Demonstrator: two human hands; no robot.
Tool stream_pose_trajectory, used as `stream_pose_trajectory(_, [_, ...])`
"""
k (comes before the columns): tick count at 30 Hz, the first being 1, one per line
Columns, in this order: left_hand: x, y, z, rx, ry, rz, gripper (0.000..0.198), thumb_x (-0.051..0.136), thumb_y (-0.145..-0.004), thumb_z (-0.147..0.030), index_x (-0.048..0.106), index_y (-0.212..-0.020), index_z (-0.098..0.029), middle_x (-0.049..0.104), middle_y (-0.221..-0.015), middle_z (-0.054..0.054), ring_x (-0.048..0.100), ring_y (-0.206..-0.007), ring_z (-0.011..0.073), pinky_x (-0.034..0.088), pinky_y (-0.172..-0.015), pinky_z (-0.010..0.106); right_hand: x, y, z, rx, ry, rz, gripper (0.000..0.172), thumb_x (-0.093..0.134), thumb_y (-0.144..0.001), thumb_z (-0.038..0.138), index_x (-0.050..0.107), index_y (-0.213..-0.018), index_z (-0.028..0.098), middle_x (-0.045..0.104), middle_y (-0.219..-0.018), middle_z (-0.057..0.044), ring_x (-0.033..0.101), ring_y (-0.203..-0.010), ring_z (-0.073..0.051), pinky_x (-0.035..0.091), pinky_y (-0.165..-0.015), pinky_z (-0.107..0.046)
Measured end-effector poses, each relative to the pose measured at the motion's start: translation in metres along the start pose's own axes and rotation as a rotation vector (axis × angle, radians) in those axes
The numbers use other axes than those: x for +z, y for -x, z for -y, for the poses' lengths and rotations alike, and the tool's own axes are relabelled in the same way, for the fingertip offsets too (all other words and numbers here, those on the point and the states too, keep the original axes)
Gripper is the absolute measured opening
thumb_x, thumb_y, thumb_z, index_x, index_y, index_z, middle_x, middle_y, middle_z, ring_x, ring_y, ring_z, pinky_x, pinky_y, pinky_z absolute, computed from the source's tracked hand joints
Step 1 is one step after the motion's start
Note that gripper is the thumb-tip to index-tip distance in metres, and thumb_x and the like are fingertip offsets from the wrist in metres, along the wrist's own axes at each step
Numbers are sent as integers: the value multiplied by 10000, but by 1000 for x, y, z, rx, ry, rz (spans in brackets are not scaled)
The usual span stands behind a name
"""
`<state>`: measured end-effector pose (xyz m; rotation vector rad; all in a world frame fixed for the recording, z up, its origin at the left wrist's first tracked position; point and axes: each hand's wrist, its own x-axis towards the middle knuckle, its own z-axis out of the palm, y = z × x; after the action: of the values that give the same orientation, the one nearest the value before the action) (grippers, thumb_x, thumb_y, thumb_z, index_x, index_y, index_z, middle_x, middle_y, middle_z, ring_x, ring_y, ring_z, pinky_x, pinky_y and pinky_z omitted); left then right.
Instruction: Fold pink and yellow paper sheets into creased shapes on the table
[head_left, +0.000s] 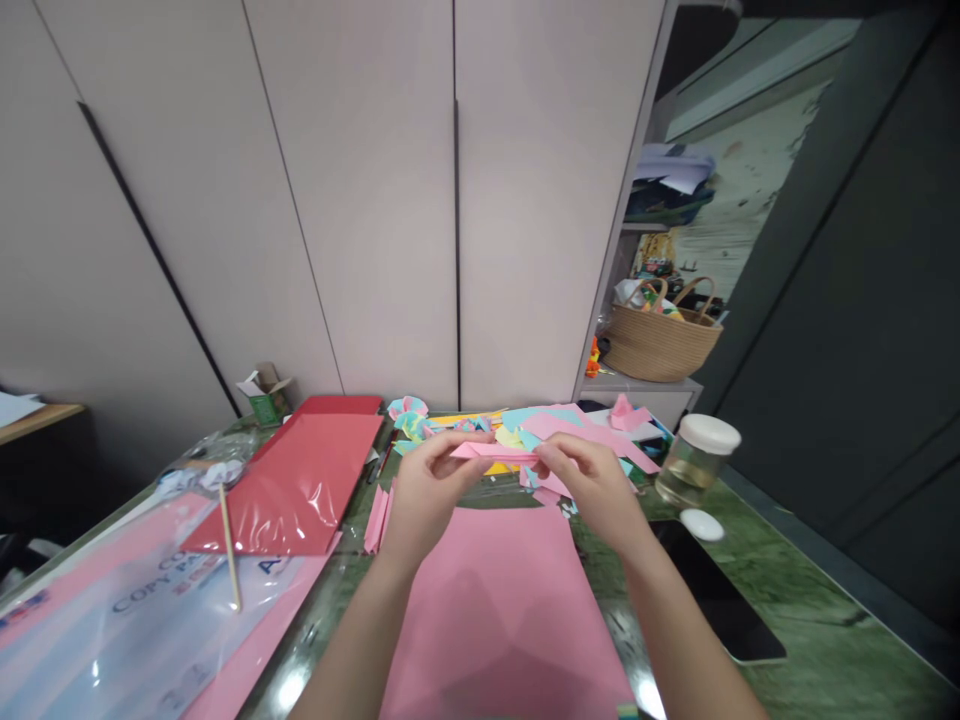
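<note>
Between my two hands is a narrow strip of folded pink paper (pixel 495 453), held level above the table. My left hand (pixel 435 490) pinches its left part, thumb below and fingers above. At its other end my right hand (pixel 585 480) grips it between thumb and fingertips. Beneath my forearms lies a large pink sheet (pixel 502 600). Beside my left wrist rest some folded pink paper pieces (pixel 379 518). Coloured paper scraps (pixel 555 425) in pink, blue and yellow are spread just beyond my hands.
Red folders (pixel 322 470) and a plastic copy paper pack (pixel 150 600) with a wooden stick (pixel 229 550) lie at left. To the right are a lidded jar (pixel 697 460), a white round lid (pixel 703 525) and a black tablet (pixel 716 590). Cabinet doors (pixel 450 200) stand behind the green table.
</note>
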<state>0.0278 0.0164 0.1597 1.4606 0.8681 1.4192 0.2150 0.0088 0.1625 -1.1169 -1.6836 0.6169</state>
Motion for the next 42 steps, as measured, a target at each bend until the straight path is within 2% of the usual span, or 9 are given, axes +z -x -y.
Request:
stream_pose_trajectory(3, [2, 0, 1, -3, 69, -28, 221, 728, -684, -280, 688, -867, -162, 710, -913, 65, 663, -841, 188, 516, -743, 264, 0, 0, 1, 14, 12, 93, 366, 435, -891, 427, 568, -648, 188, 575, -670, 5, 516, -677, -137, 368, -622, -262])
stream_pose_trajectory(7, [1, -3, 2, -12, 27, -71, 228, 739, -668, -284, 681, -858, -172, 714, -845, 34, 669, -750, 148, 509, -669, 208, 0, 0, 2, 17, 11, 159, 293, 478, -873, 443, 611, -757, 208, 603, -734, 9, 538, -732, -143, 377, -618, -254])
stream_pose_trajectory(12, [-1, -3, -1, 14, -54, -79, 166, 706, -687, -264, 687, -825, -174, 720, -867, 36, 676, -816, 170, 520, -720, 227, -2, 0, 3, -11, 25, 110, 245, 506, -865, 422, 640, -824, 221, 630, -779, 10, 555, -752, -141, 393, -647, -258])
stream_pose_trajectory(17, [-5, -5, 2, 24, -141, -88, 184, 690, -691, -253, 704, -858, -179, 716, -863, 43, 668, -831, 187, 522, -721, 254, -4, 1, 4, -40, 36, 71, 189, 548, -850, 364, 655, -944, 241, 658, -879, 4, 575, -817, -145, 414, -730, -269])
stream_pose_trajectory(23, [-7, -3, -1, 59, -226, -41, 163, 659, -727, -253, 710, -862, -179, 705, -883, 47, 644, -850, 190, 493, -756, 267, -3, 1, 4, -71, 65, 25, 171, 577, -831, 351, 660, -922, 233, 669, -919, -7, 583, -844, -154, 422, -759, -281])
stream_pose_trajectory(26, [-6, -1, -6, 71, -218, 5, 144, 638, -752, -263, 700, -845, -172, 689, -887, 54, 628, -881, 200, 477, -778, 276, -3, 1, 4, -68, 30, 42, 182, 574, -832, 353, 666, -928, 229, 669, -903, -15, 588, -846, -164, 427, -760, -292])
stream_pose_trajectory(34, [-8, 0, -6, 43, -247, -6, 215, 647, -753, -348, 630, -657, -156, 582, -651, 1, 554, -658, 139, 427, -606, 225, 3, 2, 2, -58, -196, 9, 188, 598, -808, 360, 669, -891, 207, 657, -875, -38, 593, -821, -171, 457, -717, -293])
stream_pose_trajectory(38, [-5, 1, -6, 41, -126, 52, 187, 648, -762, -340, 630, -794, -157, 629, -795, 25, 598, -795, 166, 457, -708, 238, 8, 3, 3, -42, -251, -57, 178, 608, -799, 364, 649, -833, 194, 649, -788, -28, 594, -750, -157, 456, -656, -271])
stream_pose_trajectory(42, [-3, 1, -7, 27, -53, 107, 219, 643, -772, -340, 606, -885, -156, 641, -885, 48, 603, -874, 185, 467, -790, 267, 9, 4, 3, -30, -237, -56, 188, 596, -808, 373, 633, -808, 189, 639, -717, -17, 591, -683, -146, 451, -610, -264])
